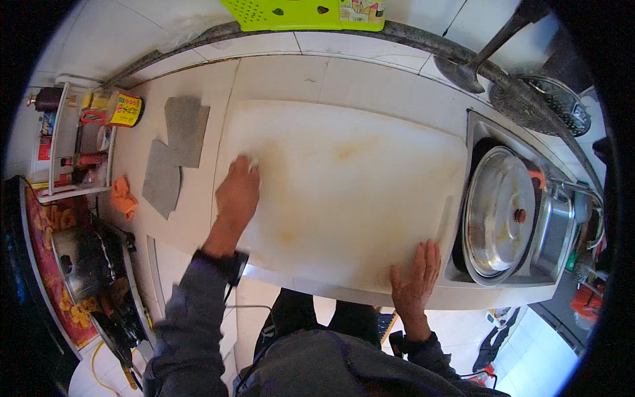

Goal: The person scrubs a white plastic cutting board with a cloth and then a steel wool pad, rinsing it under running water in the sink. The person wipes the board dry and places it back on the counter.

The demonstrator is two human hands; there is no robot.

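Note:
A large white plastic cutting board [357, 183], stained yellow-brown in places, lies across the counter in front of me. My left hand [239, 188] is at its left edge with the fingers curled and slightly blurred. Something whitish shows by those fingertips, but whether it is held is unclear. At the board's lower right corner, my right hand [416, 273] rests with fingers extended and thumb apart, holding nothing. Left of the board lie two overlapping grey flat sheets [186, 131], the nearer one [162, 178] coming to a point.
To the right, a steel pot with a domed lid [501, 213] sits in a sink [550, 238]. A white rack [59, 134] holds jars at left, near an orange cloth [124, 197]. A green plastic basket [283, 15] is at the back; a ladle [466, 72] hangs right.

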